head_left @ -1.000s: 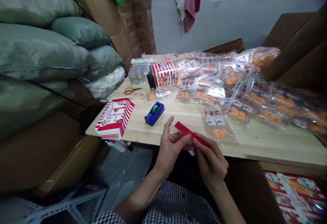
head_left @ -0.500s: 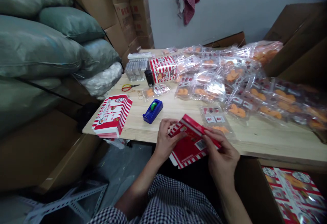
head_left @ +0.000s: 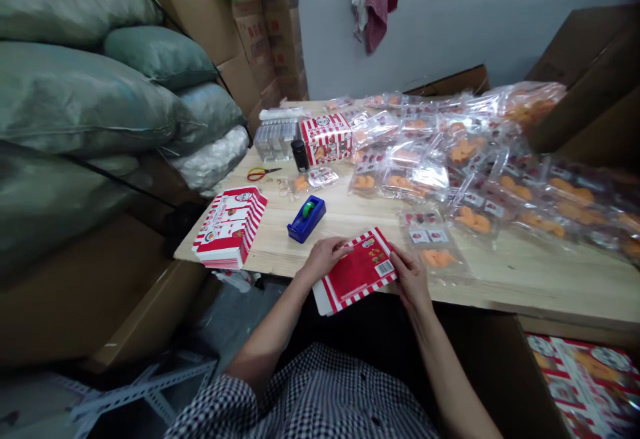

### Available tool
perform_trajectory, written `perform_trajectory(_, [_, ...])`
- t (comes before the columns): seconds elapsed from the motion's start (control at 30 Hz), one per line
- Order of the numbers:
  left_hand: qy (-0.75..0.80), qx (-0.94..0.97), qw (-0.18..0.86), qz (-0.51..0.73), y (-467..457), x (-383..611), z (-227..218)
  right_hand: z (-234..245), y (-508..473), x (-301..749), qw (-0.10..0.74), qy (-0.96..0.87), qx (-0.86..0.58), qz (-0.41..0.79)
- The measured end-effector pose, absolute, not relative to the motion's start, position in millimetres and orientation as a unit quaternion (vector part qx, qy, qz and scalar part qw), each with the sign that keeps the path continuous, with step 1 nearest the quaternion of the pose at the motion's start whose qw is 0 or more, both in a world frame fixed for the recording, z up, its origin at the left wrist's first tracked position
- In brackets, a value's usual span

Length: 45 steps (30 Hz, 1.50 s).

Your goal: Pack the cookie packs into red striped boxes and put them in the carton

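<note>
A red and white striped cardboard box, with a barcode on its face, is held at the table's front edge between my two hands. My left hand grips its upper left edge, thumb lying over the printed face. At the right edge, my right hand pinches the box near the barcode; some of its fingers are hidden behind it. Just beyond the box sits a blue tape dispenser with green tape. To the left lies a stack of flat striped boxes.
Clear plastic bags with orange pieces cover the table's right side. Scissors, a black bottle, an assembled striped box and clear plastic cases stand farther back. A carton with printed packs is at lower right.
The box has been lowered and tilted so its printed face shows more fully. My right hand has shifted from its top edge to its right edge. The view has turned slightly left.
</note>
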<state>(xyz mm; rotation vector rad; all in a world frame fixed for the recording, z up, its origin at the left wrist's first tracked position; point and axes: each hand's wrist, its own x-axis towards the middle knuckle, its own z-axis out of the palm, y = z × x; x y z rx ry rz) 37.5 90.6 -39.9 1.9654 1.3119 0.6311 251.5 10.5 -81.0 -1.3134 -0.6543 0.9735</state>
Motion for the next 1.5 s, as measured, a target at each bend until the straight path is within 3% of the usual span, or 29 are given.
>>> perform_trajectory(0.17, [0.562,0.734,0.264,0.274,131.3,12.5,-64.2,-103.0,27.6,242.6,0.626,-0.323,-0.622,0.341])
perform_trajectory(0.43, [0.563,0.737,0.226,0.299,164.1,-9.3,-77.5,-93.3,29.2,285.6,0.539,-0.411,-0.721,0.147])
perform_trajectory(0.5, [0.557,0.74,0.215,0.311,157.4,-7.0,-75.0,-90.8,27.4,306.8,0.477,-0.405,-0.774,0.095])
perform_trajectory(0.63, [0.525,0.746,0.216,0.347,131.6,10.0,-65.3,-88.1,27.5,332.1,0.26,-0.424,-0.867,0.036])
perform_trajectory(0.7, [0.508,0.75,0.236,0.35,117.7,22.0,-58.9,-85.7,26.2,335.3,0.219,-0.432,-0.874,0.035])
perform_trajectory(0.8, [0.48,0.763,0.254,0.351,99.1,38.7,-46.7,-77.7,13.9,336.7,0.221,-0.412,-0.883,0.052])
perform_trajectory(1.0, [0.398,0.802,0.244,0.371,63.9,65.7,-5.5,-39.9,-43.5,326.5,0.35,-0.479,-0.805,0.032])
perform_trajectory(1.13, [0.339,0.837,0.209,0.375,50.9,75.5,19.8,-12.6,-66.7,300.6,0.463,-0.512,-0.697,0.194])
perform_trajectory(1.3, [0.329,0.747,0.419,0.398,59.5,45.7,28.1,4.2,-72.3,276.5,0.525,-0.507,-0.605,0.318])
perform_trajectory(1.4, [0.358,0.769,0.353,0.395,59.4,14.7,41.7,8.6,-67.6,271.8,0.506,-0.535,-0.488,0.468])
perform_trajectory(1.5, [0.363,0.812,0.327,0.319,53.0,-7.6,67.4,9.2,-58.3,260.3,0.4,-0.525,-0.341,0.67])
